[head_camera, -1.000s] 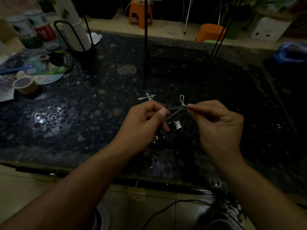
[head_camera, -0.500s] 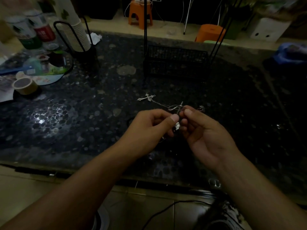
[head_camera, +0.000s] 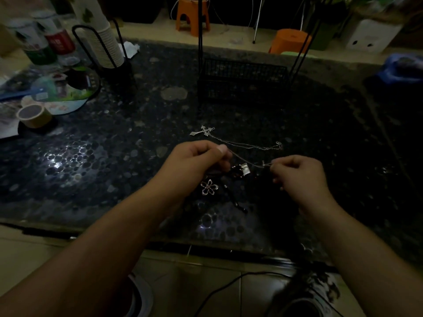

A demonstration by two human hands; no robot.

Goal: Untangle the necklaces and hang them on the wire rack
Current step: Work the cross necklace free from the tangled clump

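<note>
At the frame's center, the left hand and right hand each pinched an end of a thin chain above the dark desk. The cross necklace lay just beyond them. The wire rack stood higher, at upper center.

Silvery metal necklaces — glossy pebbled table, black wire rack

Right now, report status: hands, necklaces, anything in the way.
Both hands pinching one thin chain: left hand, right hand. Cross necklace lies free on table. Flower pendant below the hands. Wire rack unobstructed behind.
</note>
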